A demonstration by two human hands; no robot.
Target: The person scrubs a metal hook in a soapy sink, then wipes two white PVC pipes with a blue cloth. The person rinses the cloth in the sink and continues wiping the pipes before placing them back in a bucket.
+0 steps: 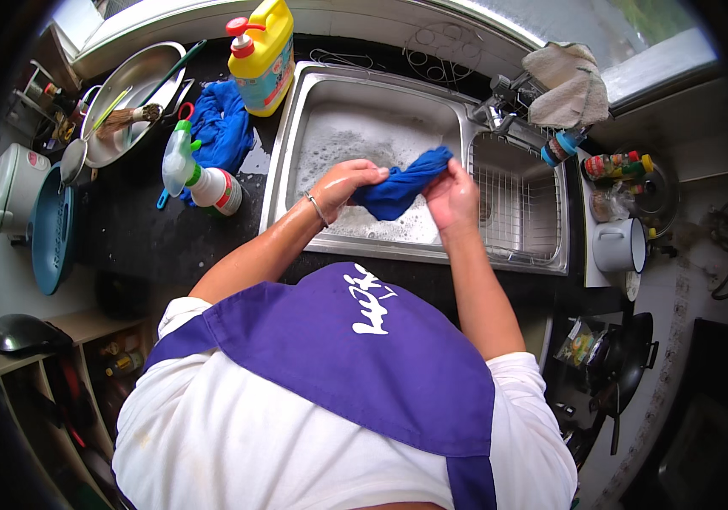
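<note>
A blue cloth (pixel 396 191), bunched and twisted, is stretched between my two hands over the larger basin of a stainless steel sink (pixel 377 99). My left hand (pixel 345 188) grips its left end, with the thumb on top. At the upper right end, my right hand (pixel 453 196) holds the cloth between thumb and fingers. Soap suds (pixel 338 143) lie in the basin beneath. A bracelet circles my left wrist, and that forearm looks wet.
Left of the sink stand a yellow detergent jug (pixel 265 64), a spray bottle (pixel 208 182), another blue cloth (pixel 220 124) and a steel pan (pixel 137 76). Rightward are the faucet (pixel 496 115), a wire basket (pixel 514 191) in the smaller basin, and a white enamel pot (pixel 616 245).
</note>
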